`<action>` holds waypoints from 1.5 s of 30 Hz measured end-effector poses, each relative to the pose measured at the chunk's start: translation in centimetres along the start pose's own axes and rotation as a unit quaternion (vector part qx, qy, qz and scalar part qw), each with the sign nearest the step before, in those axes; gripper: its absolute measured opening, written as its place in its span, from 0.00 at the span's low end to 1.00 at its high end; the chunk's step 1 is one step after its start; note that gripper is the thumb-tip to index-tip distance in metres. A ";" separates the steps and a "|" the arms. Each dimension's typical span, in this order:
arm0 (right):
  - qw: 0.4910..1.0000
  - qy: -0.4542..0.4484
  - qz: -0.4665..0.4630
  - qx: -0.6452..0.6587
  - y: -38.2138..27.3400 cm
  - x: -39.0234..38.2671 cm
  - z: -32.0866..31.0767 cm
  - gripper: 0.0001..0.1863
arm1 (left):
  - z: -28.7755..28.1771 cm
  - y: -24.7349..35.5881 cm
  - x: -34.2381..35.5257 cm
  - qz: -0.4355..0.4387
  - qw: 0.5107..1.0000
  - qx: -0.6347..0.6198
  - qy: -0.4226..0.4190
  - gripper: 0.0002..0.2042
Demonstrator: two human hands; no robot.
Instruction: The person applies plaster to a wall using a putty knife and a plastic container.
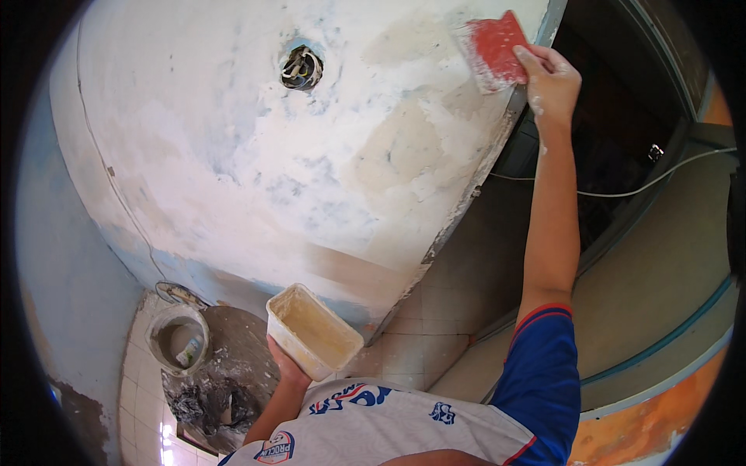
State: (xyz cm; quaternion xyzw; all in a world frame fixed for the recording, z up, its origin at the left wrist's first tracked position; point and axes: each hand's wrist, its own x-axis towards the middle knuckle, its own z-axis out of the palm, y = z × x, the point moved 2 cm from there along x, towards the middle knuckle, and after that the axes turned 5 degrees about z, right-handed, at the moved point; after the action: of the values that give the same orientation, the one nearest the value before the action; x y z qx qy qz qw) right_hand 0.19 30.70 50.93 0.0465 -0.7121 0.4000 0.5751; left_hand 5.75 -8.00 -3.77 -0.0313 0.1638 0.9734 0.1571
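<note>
Right hand: raised high, fingers clamped on flat red plastic putty scraper, blade smeared white, pressed flat against patchy white-plastered wall at its upper right edge, just beside the wall's outer corner.
Left hand: low, near the body, fingers curled under and gripping rectangular white plastic tub, open top, pale putty inside; held clear of the wall, near its lower edge.
Round hole with loose wires: upper middle of wall, well apart from scraper.
Grey round bucket: on tiled floor, lower left, beside dark crumpled debris.
Thin pale cable: across dark doorway at right.
</note>
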 end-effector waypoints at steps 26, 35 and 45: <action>0.992 -0.118 0.029 0.028 2.2 -1.8 0.2 0.12 | -2.4 0.6 0.8 0.011 0.999 -0.031 -0.007 0.39; 0.996 -0.084 0.018 0.014 1.9 -1.7 -0.6 0.12 | -1.1 0.7 0.8 0.022 1.000 -0.009 -0.017 0.38; 0.990 -0.137 0.009 0.012 1.1 -0.4 -0.8 0.11 | -0.4 0.2 1.2 0.018 1.000 -0.017 -0.019 0.39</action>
State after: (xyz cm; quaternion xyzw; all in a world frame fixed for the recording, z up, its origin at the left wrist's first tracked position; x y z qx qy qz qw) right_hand 0.39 31.82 49.99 0.1014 -0.7799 0.4036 0.4676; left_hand 4.52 -7.97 -4.19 -0.0131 0.1447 0.9791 0.1422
